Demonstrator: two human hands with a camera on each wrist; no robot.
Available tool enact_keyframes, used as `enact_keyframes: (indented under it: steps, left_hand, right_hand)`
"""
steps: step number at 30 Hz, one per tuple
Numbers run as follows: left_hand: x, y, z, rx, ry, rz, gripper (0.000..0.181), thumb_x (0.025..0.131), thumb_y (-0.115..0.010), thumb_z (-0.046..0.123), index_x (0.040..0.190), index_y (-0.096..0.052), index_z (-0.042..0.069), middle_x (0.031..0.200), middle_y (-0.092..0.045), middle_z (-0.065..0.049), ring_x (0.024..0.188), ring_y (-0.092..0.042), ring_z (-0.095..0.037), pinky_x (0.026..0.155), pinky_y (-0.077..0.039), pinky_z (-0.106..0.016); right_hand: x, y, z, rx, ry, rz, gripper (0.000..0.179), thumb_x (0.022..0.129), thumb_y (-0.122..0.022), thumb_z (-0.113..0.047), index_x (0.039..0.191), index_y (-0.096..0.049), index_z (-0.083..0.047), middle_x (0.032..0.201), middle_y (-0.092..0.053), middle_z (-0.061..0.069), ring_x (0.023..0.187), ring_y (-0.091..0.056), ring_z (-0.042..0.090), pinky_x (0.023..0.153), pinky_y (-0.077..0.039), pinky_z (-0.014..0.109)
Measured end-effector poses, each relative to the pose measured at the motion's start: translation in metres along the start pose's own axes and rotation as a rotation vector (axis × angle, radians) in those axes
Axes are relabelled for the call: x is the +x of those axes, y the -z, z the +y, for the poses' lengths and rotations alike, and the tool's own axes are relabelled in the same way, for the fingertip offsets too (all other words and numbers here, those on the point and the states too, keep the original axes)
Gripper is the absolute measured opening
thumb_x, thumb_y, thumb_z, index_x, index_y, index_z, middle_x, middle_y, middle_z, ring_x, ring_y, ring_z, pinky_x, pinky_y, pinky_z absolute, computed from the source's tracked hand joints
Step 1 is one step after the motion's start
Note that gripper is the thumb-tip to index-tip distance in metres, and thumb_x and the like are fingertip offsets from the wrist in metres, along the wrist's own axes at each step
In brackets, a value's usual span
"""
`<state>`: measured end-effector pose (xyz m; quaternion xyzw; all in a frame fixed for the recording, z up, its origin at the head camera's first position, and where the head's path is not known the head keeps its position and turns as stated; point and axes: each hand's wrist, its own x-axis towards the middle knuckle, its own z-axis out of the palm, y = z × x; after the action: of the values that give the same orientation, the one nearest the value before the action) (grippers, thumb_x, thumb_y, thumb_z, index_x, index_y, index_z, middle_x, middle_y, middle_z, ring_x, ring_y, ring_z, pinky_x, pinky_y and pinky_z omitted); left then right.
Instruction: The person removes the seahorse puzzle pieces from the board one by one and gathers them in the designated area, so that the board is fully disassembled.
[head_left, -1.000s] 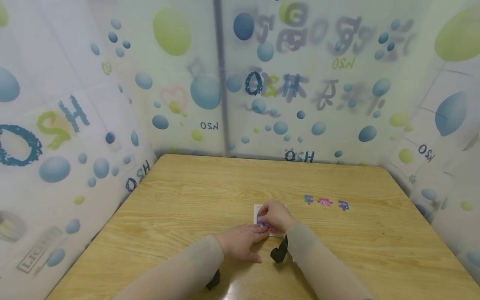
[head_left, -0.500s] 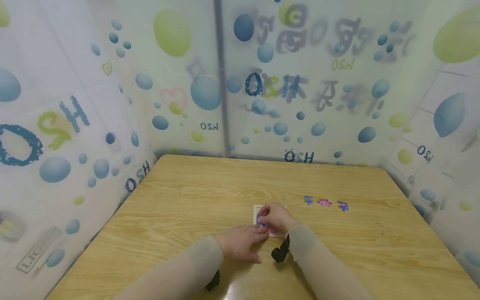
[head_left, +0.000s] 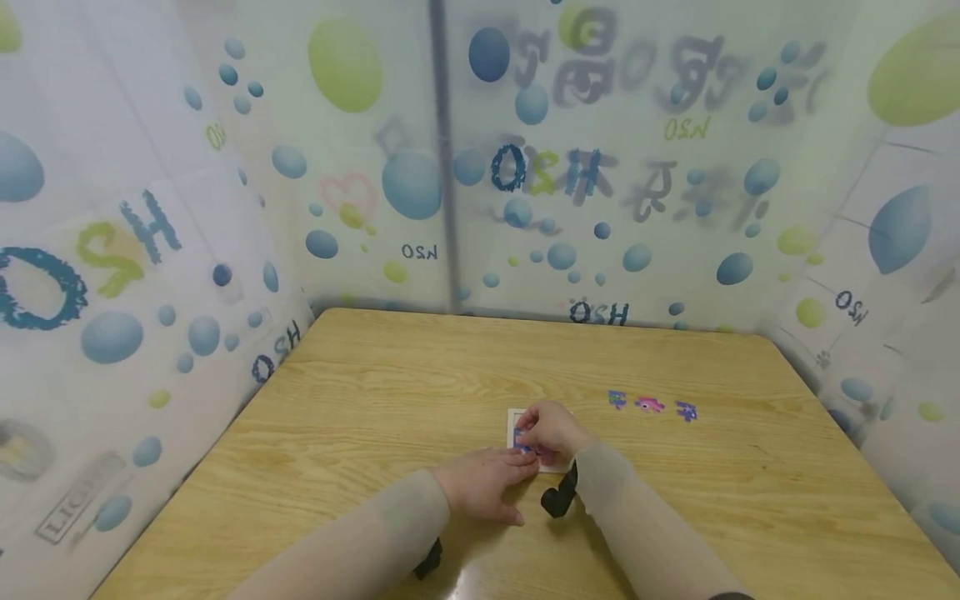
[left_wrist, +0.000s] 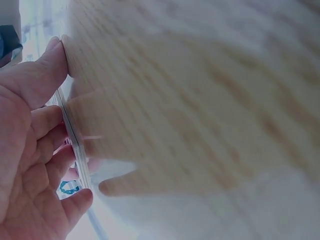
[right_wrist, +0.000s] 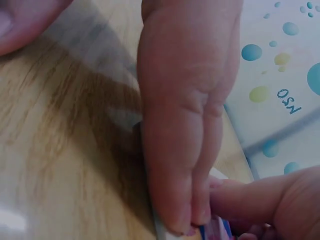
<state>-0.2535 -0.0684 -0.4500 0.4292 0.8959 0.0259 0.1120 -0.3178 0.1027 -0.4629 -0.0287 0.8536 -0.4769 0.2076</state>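
1. A person's left hand (head_left: 483,487) lies with straight, extended fingers on the near-left edge of a small white rectangular puzzle tray (head_left: 512,417) on a light wood-grain table (head_left: 390,375).
2. The right hand (head_left: 557,429) bends over the tray, thumb and fingertips drawn close together at its blue printed section (head_left: 518,442); whether they pinch a piece cannot be told.
3. Beyond the right hand, to the right, three loose jigsaw pieces lie apart in a row: one purple and green (head_left: 617,399), one pink with an eye (head_left: 649,405), one violet-blue (head_left: 686,411).
4. Pale beige sleeves (head_left: 397,517) cover both forearms; behind stands a whitish curtain (head_left: 637,283) printed with blue and green ovals.
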Motion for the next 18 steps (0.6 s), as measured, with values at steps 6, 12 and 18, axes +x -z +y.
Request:
enact_keyframes:
  steps: [6, 12, 18]
  left_hand:
    - [0.0008, 0.0003, -0.0013, -0.009, 0.001, -0.005, 0.075, 0.089, -0.062, 0.050, 0.148, -0.038, 0.011, 0.154, -0.032, -0.003, 0.141, -0.030, -0.019, 0.114, -0.026, -0.031]
    - [0.0006, 0.0005, -0.0012, -0.012, -0.013, -0.006, 0.074, 0.089, -0.063, 0.049, 0.148, -0.039, 0.010, 0.154, -0.033, -0.005, 0.141, -0.031, -0.019, 0.114, -0.025, -0.030]
    - [0.0003, 0.0003, -0.0004, -0.001, -0.013, 0.003, 0.074, 0.088, -0.063, 0.050, 0.147, -0.040, 0.010, 0.153, -0.034, -0.004, 0.140, -0.031, -0.019, 0.114, -0.026, -0.029]
  right_hand:
    - [0.0035, 0.0012, -0.0025, 0.012, -0.032, -0.012, 0.015, 0.084, -0.070, 0.001, 0.097, -0.064, -0.004, 0.082, -0.058, 0.006, 0.051, -0.045, 0.012, 0.042, -0.042, 0.020]
    - [0.0048, 0.0017, -0.0010, -0.002, -0.031, -0.017, 0.015, 0.084, -0.071, 0.000, 0.097, -0.064, -0.005, 0.083, -0.059, 0.007, 0.053, -0.046, 0.012, 0.043, -0.042, 0.020]
    - [0.0045, 0.0021, 0.0012, -0.016, -0.018, -0.020, 0.015, 0.085, -0.071, -0.004, 0.098, -0.064, -0.007, 0.086, -0.058, 0.007, 0.054, -0.047, 0.013, 0.044, -0.043, 0.020]
